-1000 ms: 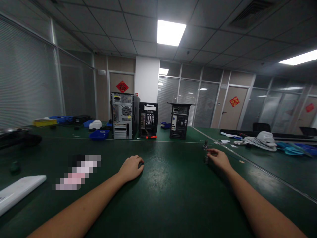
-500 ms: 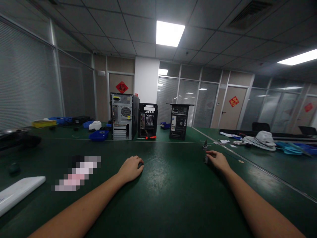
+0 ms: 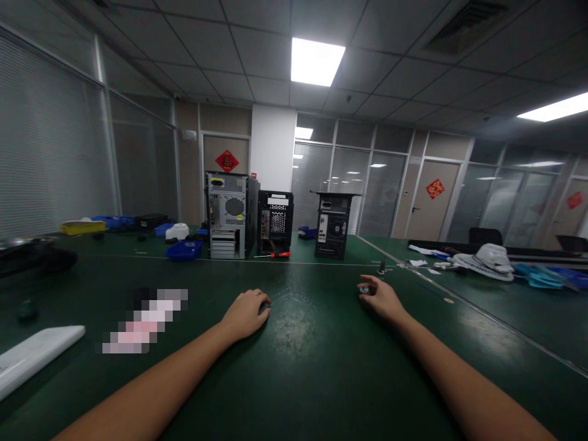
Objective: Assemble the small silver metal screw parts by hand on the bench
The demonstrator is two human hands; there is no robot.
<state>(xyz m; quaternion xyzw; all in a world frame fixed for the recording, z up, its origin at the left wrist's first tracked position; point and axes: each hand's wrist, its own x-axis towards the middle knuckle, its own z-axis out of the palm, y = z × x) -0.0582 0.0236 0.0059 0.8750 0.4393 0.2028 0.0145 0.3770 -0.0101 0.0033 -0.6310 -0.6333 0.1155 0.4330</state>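
Observation:
My left hand [image 3: 244, 315] rests on the green tabletop with its fingers bent and the thumb apart from them. A dark patch shows between thumb and fingers; it looks like tabletop in shadow. To the right, my right hand [image 3: 382, 299] has its thumb and fingers curled round a small shiny metal piece [image 3: 364, 289], partly hidden and too small to name. Another small metal piece [image 3: 381, 267] stands upright on the table, just beyond that hand and apart from it.
Computer cases, a tall one [image 3: 229, 214], a smaller one [image 3: 274, 220] and a black one [image 3: 331, 226], stand at the back. A red-handled screwdriver [image 3: 279, 254] lies before them. Blue tray [image 3: 184, 250] and white slab [image 3: 41, 352] are left; a white cap [image 3: 489, 260] is right.
My right hand has moved left with the small metal piece, away from the standing one. My left hand has barely shifted; its thumb is farther from the fingers.

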